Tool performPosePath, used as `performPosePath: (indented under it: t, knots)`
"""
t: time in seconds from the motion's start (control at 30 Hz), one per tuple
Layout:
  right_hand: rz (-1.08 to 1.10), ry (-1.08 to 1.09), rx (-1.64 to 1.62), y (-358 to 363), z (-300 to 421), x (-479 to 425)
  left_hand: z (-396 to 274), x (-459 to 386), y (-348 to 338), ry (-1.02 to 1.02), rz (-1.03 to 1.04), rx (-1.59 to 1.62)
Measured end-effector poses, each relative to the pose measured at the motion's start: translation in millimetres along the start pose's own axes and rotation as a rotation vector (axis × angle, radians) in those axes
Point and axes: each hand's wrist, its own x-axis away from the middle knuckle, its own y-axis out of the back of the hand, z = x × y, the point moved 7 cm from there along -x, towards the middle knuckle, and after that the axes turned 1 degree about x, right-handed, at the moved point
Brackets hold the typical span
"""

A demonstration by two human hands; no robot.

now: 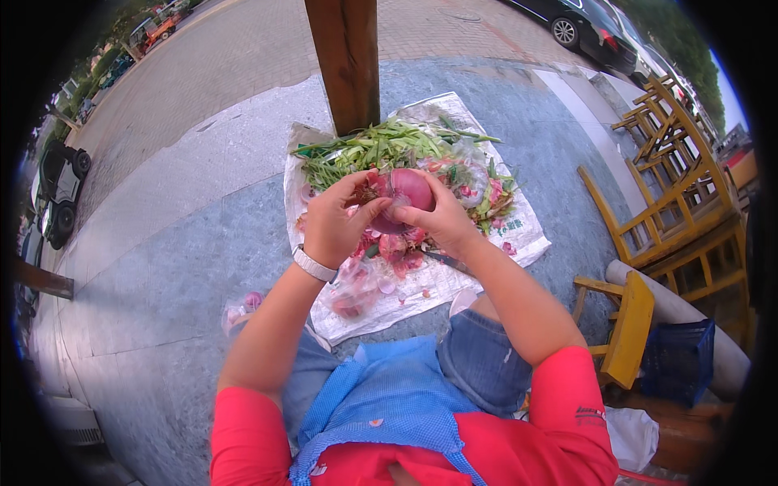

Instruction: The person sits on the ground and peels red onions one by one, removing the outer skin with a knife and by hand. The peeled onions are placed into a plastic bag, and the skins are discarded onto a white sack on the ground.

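Observation:
A large red onion is held up in front of me between both hands. My left hand, with a white watch at the wrist, pinches papery skin at the onion's root end. My right hand wraps the other side, its thumb on the front. Below them a white woven sack lies spread on the ground. Loose onion skins and a dark knife, partly hidden by my right forearm, rest on it. Green vegetable trimmings are heaped at its far side.
A wooden post stands at the sack's far edge. Clear plastic bags lie on the sack, one near its front left. To the right are a yellow wooden stool, a blue crate and stacked wooden chairs. More onions in plastic sit by my left leg.

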Motion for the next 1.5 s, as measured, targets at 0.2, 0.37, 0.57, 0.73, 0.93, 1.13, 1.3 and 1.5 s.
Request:
performPosePath:
  t: [0.2,0.37,0.57,0.73,0.93,1.13,1.3,1.5]
  knots:
    - [-0.05,-0.076,-0.182,-4.6,6.2,-2.5,50.3,-33.2,21.1,0.276,-0.218,0.139]
    - [-0.029,-0.041,-0.28,-7.8,-7.1,-13.9,124.7,-46.4,38.3,0.196,-0.233,-0.293]
    - [-0.032,0.044,-0.312,-0.8,-4.6,-20.2,133.0,-46.4,31.2,0.207,-0.192,-0.549]
    - [-0.09,0.099,-0.241,7.6,-11.6,-24.9,150.3,-43.5,28.2,0.274,-0.1,-0.648]
    - [-0.217,0.102,-0.347,30.0,-19.7,-27.9,168.1,-41.8,21.5,0.304,-0.055,-0.767]
    - [-0.306,0.171,-0.292,60.2,-2.6,-23.8,212.0,-31.8,47.9,0.434,0.036,-0.632]
    - [-0.261,0.194,-0.005,49.4,1.0,-16.4,112.6,-49.0,-7.9,0.207,0.142,-0.115]
    - [-0.138,0.332,0.376,24.5,3.8,-10.7,46.0,-30.2,-24.7,0.081,0.401,0.149]
